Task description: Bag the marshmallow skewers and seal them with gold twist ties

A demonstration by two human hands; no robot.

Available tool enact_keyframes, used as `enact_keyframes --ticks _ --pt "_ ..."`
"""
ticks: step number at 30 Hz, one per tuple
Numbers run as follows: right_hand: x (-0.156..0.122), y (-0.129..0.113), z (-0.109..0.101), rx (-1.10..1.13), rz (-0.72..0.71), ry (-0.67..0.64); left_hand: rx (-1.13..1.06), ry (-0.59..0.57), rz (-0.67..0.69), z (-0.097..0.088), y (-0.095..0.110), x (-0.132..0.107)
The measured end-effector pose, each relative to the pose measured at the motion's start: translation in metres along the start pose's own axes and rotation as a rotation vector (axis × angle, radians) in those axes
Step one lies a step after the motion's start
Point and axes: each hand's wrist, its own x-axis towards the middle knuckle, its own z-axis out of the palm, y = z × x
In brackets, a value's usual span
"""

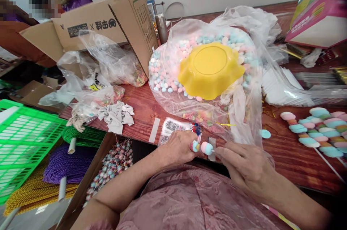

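A marshmallow skewer [207, 148] with pink and pale blue pieces is held between my two hands, low over the table's front edge. My left hand [177, 147] is closed around its left part, where a smaller piece shows by the fingers. At the other end, the fingertips of my right hand [248, 161] are pinched together at the thin stick; the exact contact is hard to see. Printed labels [173, 127] lie just beyond my left hand. Behind both hands sits a big clear bag of pastel marshmallows [162, 78], with a yellow wavy-edged bowl [210, 64] upside down on it.
Finished marshmallow skewers [320, 130] lie at right, near a loose blue piece [265, 133]. A cardboard box [100, 24], plastic bags [108, 60] and a crumpled cloth [116, 116] occupy the left. A green basket [24, 143] stands lower left. Another person is at far left.
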Motion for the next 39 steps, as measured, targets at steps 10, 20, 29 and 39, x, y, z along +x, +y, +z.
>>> enact_keyframes --ticks 10,20,29,39 --pt "-0.025 -0.002 0.011 -0.072 -0.064 0.029 0.047 0.103 -0.034 0.002 -0.015 -0.005" --pt "-0.014 -0.008 0.012 -0.163 -0.141 0.051 0.002 -0.039 0.024 0.004 -0.003 -0.006" --pt "-0.021 -0.006 0.043 0.165 0.336 0.349 0.263 0.228 0.115 -0.003 -0.016 -0.001" --pt "-0.027 -0.003 0.06 -0.08 0.207 0.379 0.471 0.138 0.025 -0.01 -0.065 0.003"
